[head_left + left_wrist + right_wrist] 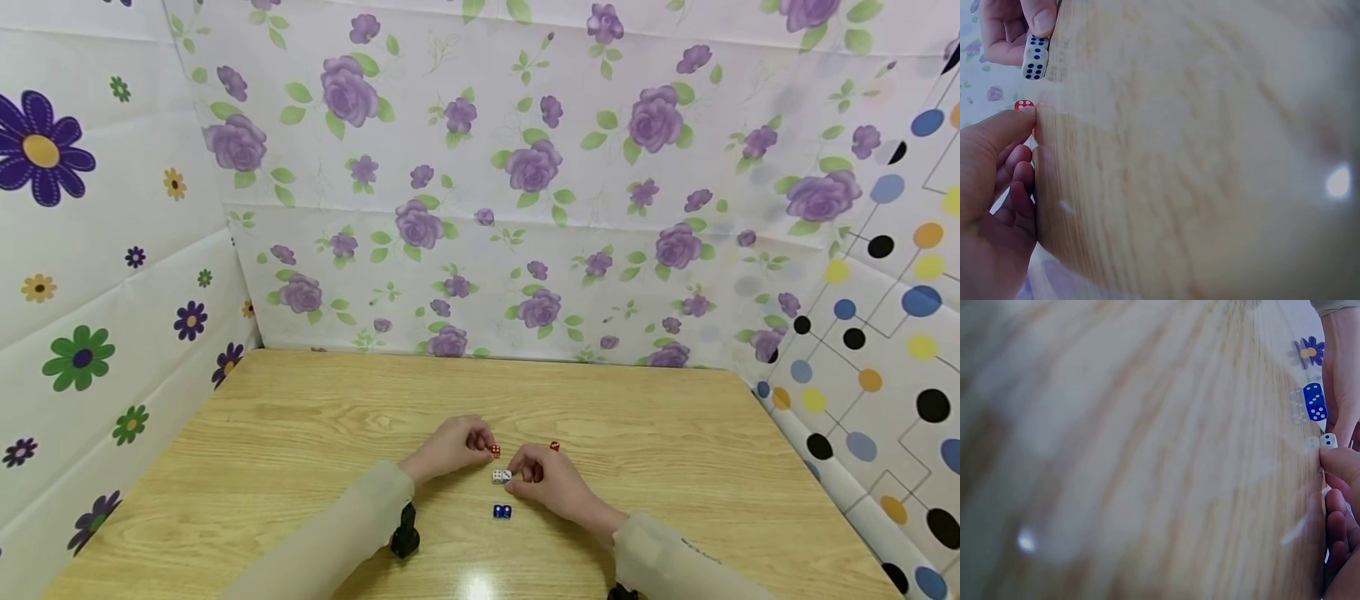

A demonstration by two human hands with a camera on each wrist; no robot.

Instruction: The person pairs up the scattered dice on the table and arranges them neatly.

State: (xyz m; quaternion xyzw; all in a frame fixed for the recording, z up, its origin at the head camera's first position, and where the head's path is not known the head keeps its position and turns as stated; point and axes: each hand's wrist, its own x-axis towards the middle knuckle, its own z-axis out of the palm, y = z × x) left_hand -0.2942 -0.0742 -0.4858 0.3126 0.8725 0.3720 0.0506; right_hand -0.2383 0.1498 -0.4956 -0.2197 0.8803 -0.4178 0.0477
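My left hand (pixel 456 446) pinches a red die (pixel 496 451) between thumb and fingertips on the wooden table. In the left wrist view, the thumb lies against that red die (pixel 1024 105). Two white dice (pixel 498 477) sit side by side just nearer to me. My right hand (pixel 551 482) holds the right-hand one by thumb and curled fingers; a bit of this white die (pixel 1329 440) shows in the right wrist view. Closer to me, two blue dice (pixel 502 512) stand side by side. Beyond the right hand lies another red die (pixel 554 446), partly hidden by it.
The light wooden table (pixel 315 408) meets a floral cloth wall (pixel 480 275) at the back. Patterned cloths also hang at the left and right. Black wrist straps (pixel 406 533) are worn over the pale sleeves (pixel 345 525).
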